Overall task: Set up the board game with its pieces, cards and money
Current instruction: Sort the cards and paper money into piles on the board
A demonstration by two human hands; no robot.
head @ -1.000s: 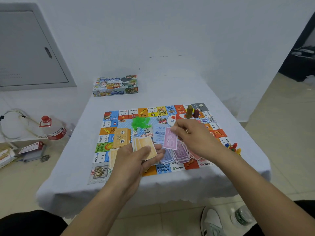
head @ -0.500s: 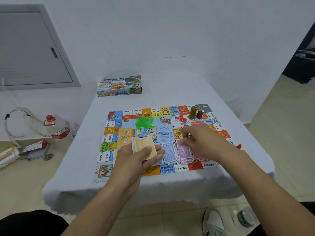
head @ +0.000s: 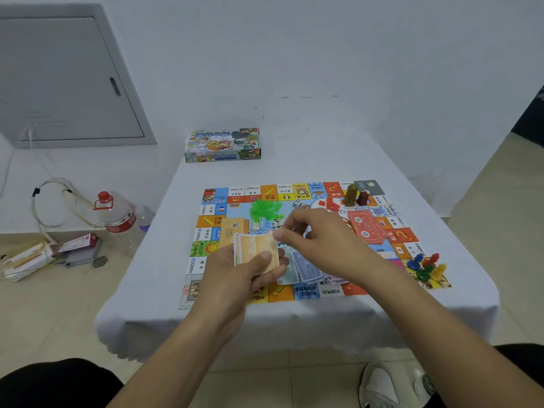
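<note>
One white-clothed table (head: 294,148) filled the middle of the frame; the colourful game board (head: 382,228) lay at its centre, the game box (head: 222,145) above it; the left hand (head: 235,275) gripped a stack of orange notes (head: 256,251) at lower centre; the right hand (head: 321,240) pinched that stack's upper right corner; blue notes (head: 306,267) lay beneath; red notes (head: 365,226), green houses (head: 265,208) and coloured pawns (head: 426,266) sat on the board.
</note>
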